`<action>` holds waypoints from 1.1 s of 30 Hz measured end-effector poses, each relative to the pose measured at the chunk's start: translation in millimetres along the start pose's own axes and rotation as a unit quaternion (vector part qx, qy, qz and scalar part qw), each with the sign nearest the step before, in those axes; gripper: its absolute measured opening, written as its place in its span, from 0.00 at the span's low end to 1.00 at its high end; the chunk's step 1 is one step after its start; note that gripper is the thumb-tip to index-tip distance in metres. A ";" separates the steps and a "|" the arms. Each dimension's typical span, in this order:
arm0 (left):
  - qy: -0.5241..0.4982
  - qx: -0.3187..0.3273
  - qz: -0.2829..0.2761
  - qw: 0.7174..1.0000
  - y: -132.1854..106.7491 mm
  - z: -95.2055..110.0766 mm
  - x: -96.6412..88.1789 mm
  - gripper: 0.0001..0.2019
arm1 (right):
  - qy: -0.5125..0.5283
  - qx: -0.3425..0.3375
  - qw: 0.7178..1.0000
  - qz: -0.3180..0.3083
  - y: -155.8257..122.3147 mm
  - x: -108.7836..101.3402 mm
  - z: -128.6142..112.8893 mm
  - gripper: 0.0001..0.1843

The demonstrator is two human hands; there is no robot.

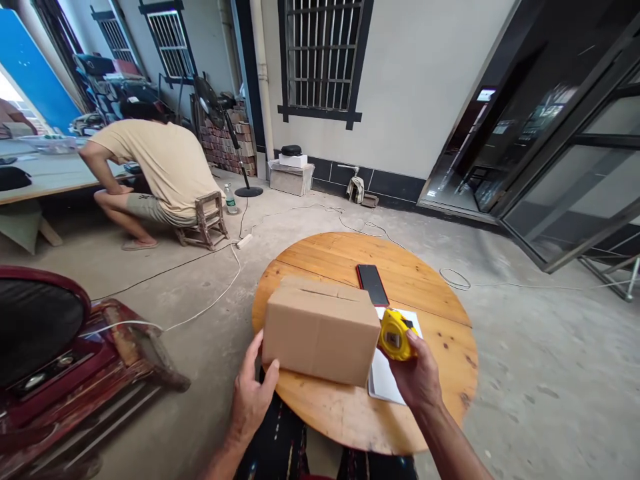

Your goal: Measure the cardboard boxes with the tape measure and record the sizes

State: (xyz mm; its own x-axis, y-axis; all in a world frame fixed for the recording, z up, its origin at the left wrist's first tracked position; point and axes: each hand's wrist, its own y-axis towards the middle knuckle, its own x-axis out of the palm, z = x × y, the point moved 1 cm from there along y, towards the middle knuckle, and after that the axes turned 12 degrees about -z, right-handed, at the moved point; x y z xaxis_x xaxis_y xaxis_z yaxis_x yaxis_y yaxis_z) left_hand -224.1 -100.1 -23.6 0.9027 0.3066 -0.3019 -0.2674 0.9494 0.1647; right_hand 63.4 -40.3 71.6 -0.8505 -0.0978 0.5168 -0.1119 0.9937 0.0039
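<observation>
A closed cardboard box (pixel 320 330) lies on a round wooden table (pixel 430 300) in front of me. My left hand (pixel 253 390) rests against the box's near left corner, fingers apart and touching its side. My right hand (pixel 417 373) is closed around a yellow tape measure (pixel 395 335), held against the box's right end. Under that hand lies a white sheet of paper (pixel 385 383). A dark phone (pixel 373 285) with a red edge lies flat behind the box.
A person in a beige shirt (pixel 160 167) sits bent over on a small wooden stool (pixel 205 220) at the back left, beside a long table (pixel 45 177). White cables (pixel 220 293) cross the concrete floor. A dark red piece of furniture (pixel 65 360) stands at left. Glass doors (pixel 565 167) stand at right.
</observation>
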 end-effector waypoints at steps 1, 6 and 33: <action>0.001 -0.008 0.020 1.000 -5.7 -6.8 3.6 0.31 | 0.000 0.000 1.000 0.001 -2.3 -0.9 4.3 0.19; 0.034 -0.042 0.083 0.995 2.2 -15.5 17.1 0.34 | -0.019 -0.002 1.000 -0.016 12.4 6.7 20.6 0.21; -0.247 -0.276 -0.455 0.810 -82.1 91.8 32.1 0.15 | -0.393 0.257 0.786 -0.402 -111.7 8.2 -32.1 0.35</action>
State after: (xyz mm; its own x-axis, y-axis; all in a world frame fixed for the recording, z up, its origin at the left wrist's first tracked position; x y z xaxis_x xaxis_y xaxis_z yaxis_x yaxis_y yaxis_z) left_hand -142.2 -174.5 39.4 0.7988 -0.4727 0.3722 0.5977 0.6943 -0.4008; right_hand 85.4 -150.3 102.8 -0.4306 -0.8872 -0.1655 -0.7964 0.4598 -0.3927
